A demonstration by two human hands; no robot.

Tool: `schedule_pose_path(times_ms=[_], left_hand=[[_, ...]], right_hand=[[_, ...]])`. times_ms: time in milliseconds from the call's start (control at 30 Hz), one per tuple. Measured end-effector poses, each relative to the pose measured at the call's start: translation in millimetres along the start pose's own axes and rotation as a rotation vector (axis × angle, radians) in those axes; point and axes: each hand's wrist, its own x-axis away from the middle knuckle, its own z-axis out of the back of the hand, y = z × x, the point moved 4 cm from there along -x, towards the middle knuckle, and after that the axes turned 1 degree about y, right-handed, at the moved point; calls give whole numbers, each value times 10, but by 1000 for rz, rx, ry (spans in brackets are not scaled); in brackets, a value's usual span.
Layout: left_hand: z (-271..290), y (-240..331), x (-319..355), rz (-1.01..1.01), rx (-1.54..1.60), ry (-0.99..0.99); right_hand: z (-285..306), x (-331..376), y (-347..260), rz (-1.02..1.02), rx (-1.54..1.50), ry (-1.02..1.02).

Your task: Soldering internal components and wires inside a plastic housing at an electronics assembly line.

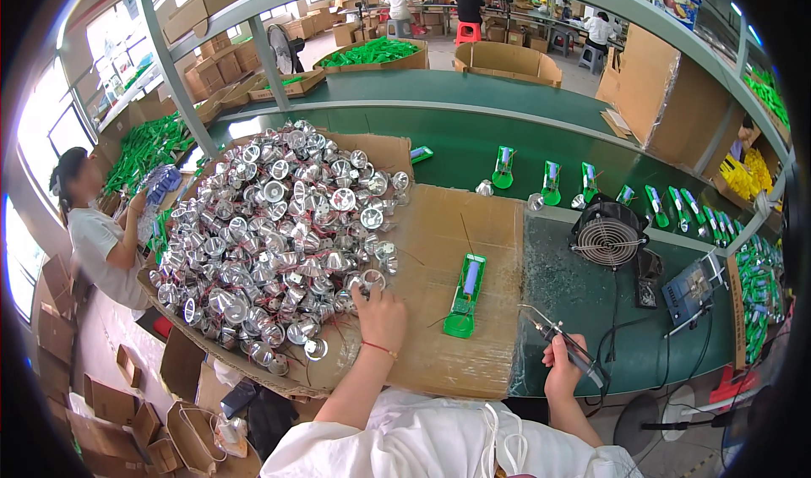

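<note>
My left hand [380,313] reaches into the near edge of a big heap of shiny silver reflector cups with thin wires [279,233] and its fingers close on one silver cup [369,282]. My right hand [564,368] grips a soldering iron [562,343], tip pointing up and left, above the dark mat. Between the hands a green torch body with a blue cell [466,296] lies on the brown cardboard sheet [460,343].
A small black fan [608,237] and a blue soldering station [693,284] stand to the right. Green torch bodies [591,182] ride the green conveyor belt [473,152]. A person in a white top [97,237] works at the left. Cardboard boxes lie on the floor.
</note>
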Motion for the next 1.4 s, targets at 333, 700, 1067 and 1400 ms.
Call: schedule_pose_path(times_ms=[333,700,1067,1400], left_hand=[[50,256,68,68,923,46],[472,-5,-268,27,695,387],[72,432,-85,-60,902,60],[121,464,-95,28,1025,-53]], right_hand=[[-145,79,-45,-35,-25,-64],[-185,138,-27,-63,23,-73],[-307,141,-74,-17,18,-254],[-483,118,11,-24,66,-324]])
